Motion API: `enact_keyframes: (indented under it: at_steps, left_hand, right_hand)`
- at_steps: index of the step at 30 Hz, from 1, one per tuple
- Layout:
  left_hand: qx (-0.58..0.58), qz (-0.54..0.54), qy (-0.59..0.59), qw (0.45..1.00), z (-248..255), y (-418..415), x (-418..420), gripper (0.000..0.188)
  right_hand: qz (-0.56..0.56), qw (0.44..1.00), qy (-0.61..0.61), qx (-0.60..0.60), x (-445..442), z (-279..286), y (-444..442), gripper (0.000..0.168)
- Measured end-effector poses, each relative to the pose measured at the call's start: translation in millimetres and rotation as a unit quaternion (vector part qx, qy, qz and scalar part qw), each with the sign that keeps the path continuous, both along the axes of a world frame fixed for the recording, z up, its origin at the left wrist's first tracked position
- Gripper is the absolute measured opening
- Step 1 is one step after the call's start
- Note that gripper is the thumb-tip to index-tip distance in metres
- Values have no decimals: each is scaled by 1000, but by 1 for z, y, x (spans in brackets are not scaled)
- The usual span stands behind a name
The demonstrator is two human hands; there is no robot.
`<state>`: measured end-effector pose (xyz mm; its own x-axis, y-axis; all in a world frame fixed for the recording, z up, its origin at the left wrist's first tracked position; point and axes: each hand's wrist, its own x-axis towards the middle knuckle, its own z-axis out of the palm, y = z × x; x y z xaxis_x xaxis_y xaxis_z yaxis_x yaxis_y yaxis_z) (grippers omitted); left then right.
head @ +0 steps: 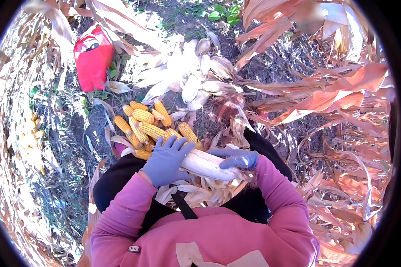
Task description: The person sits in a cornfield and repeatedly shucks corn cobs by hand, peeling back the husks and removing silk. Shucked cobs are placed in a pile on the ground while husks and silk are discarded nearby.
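Observation:
Both my hands wear grey-blue gloves. Between them, over my lap, lies an ear of corn in its pale husk [209, 165], tilted down to the right. My left hand [167, 162] is closed around its upper left end. At the other end, beside the brown silk, my right hand [235, 158] grips the husk with bent fingers. Just beyond my left hand is a pile of husked yellow corn ears [143, 116] on the ground. Loose stripped husks [200, 192] lie between my legs, under the held ear.
A red bag [94, 63] stands open at the upper left. Pale husks [190, 78] are heaped beyond the corn pile. Dry corn stalks and leaves [341, 96] spread along the right side. More yellow ears [31, 137] lie at the far left.

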<state>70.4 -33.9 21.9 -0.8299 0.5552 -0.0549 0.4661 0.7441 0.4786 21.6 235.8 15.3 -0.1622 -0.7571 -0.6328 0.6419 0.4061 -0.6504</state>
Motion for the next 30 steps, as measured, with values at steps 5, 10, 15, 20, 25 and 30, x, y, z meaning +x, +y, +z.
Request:
enact_keyframes:
  at_steps: [5, 10, 15, 20, 25, 30]
  left_hand:
    - [61, -33, -203, 977, 4, 32, 6, 63]
    - [71, 71, -244, 965, -14, 43, 21, 66]
    - [240, 160, -386, 876, -31, 39, 43, 52]
    - [301, 203, -388, 847, -15, 59, 84, 60]
    - [89, 214, -201, 952, -5, 79, 100, 65]
    - [107, 218, -163, 956, -32, 72, 97, 72]
  right_hand:
    - [-158, 982, -87, -63, 42, -6, 49, 63]
    - [-479, 860, -125, -123, 42, 3, 61, 67]
    - [-582, 796, 71, -153, 68, -4, 21, 42]
    - [-541, 824, 120, -115, 88, -5, 11, 32]
    - [-526, 839, 117, -80, 83, -42, 23, 30]
    - [-600, 779, 146, -113, 74, -56, 11, 28]
